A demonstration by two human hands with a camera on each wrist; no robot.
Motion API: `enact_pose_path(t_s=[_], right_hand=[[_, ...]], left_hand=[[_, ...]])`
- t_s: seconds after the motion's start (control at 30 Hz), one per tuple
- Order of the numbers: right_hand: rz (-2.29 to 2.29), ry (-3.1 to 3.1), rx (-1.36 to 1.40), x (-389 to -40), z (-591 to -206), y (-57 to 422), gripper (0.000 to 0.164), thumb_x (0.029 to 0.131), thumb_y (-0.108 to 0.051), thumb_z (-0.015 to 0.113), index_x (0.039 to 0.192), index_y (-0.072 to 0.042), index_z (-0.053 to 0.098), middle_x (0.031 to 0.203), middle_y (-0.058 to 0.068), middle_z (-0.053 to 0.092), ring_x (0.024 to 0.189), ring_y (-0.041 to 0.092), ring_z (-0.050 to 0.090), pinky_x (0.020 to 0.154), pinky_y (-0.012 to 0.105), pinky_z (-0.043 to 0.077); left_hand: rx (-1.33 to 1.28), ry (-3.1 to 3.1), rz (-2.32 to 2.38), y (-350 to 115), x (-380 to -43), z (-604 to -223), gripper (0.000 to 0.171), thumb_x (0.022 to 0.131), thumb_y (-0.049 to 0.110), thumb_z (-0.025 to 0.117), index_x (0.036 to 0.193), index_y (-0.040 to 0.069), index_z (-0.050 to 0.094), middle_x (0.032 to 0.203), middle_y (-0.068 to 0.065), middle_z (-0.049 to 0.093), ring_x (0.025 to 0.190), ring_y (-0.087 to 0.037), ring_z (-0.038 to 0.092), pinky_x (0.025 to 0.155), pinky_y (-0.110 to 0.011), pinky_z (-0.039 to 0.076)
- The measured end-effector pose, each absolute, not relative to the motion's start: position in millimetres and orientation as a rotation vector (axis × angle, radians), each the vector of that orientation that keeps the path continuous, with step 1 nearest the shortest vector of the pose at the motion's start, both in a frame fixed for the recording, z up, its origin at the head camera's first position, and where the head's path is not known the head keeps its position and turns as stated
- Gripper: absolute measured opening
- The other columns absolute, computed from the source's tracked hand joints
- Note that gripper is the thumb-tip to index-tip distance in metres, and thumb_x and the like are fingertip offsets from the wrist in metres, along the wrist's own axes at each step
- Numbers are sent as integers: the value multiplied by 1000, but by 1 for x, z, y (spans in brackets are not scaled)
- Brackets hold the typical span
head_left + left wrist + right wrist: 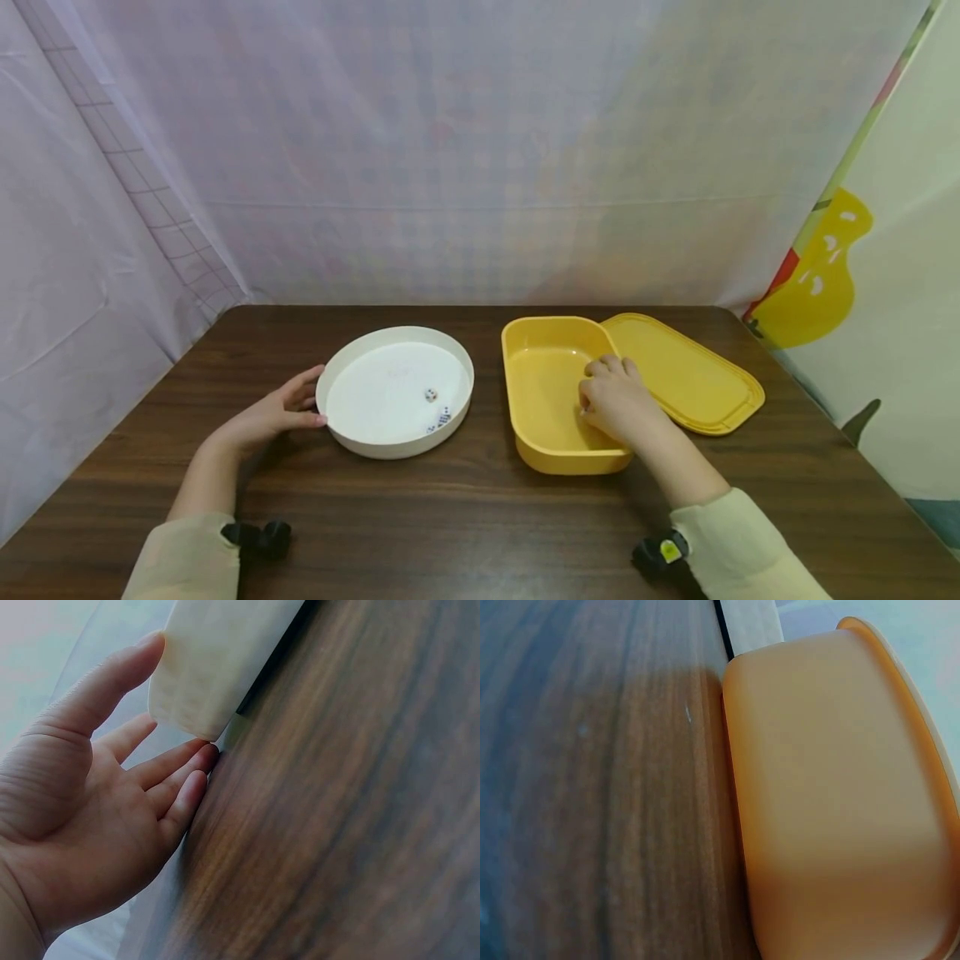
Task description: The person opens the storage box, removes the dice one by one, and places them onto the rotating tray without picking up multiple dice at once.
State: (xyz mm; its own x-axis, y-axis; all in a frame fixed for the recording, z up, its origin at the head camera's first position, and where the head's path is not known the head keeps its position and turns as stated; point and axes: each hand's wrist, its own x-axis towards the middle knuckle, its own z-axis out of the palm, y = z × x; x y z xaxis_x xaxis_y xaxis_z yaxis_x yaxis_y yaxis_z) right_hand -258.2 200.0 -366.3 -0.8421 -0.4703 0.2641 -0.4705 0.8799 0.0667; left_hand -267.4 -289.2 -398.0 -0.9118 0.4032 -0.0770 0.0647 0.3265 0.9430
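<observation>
A round white tray (393, 392) with a low rim stands left of the middle of the table. Several small white dice (444, 417) cluster against its near right wall, and a single die (431, 395) lies a little behind them. My left hand (273, 414) touches the tray's left side, thumb at the rim; in the left wrist view its fingers (172, 765) reach the outer wall. Over the yellow box (543, 367) my right hand (617, 396) dips inside with bent fingers. Whether it holds anything is hidden. The right wrist view shows only the box's outer wall (840, 795), no hand.
A flat yellow lid (697, 375) lies behind and right of the box. Everything stands on a dark wooden table (450, 533). A pale curtain (480, 167) hangs behind the far edge, and a patterned cloth (817, 275) hangs at the right.
</observation>
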Motion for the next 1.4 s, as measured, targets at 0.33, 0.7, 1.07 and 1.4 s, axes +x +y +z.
enact_pose_path(t_s=[0.33, 0.7, 1.07, 1.4], right_hand=[[6, -2788, 715, -257, -366, 201, 20, 74, -13, 79, 65, -16, 61, 112, 20, 59, 115, 43, 42, 96, 63, 26], [41, -2779, 727, -258, -366, 199, 18, 76, -15, 79, 68, -15, 63, 115, 20, 58, 118, 44, 40, 100, 62, 23], [85, -2753, 782, -261, -363, 196, 14, 78, -19, 78, 73, -15, 66, 116, 20, 58, 121, 45, 39, 100, 61, 23], [115, -2707, 841, -255, -358, 190, 12, 78, -15, 79, 77, -14, 67, 116, 19, 57, 120, 44, 40, 99, 60, 24]], left_hand=[[414, 2297, 1615, -289, -267, -398, 90, 90, 13, 67, 154, 5, 4, 151, -31, 15, 137, -46, 15, 106, -59, 13], [420, 2291, 1616, -289, -267, -397, 90, 90, 13, 66, 154, 5, 3, 151, -32, 16, 137, -46, 16, 105, -60, 15], [419, 2291, 1617, -290, -268, -398, 92, 89, 14, 67, 154, 5, 3, 150, -32, 17, 137, -46, 17, 105, -60, 16], [418, 2292, 1609, -290, -267, -397, 92, 89, 14, 67, 154, 6, 2, 151, -31, 16, 138, -45, 16, 105, -59, 16]])
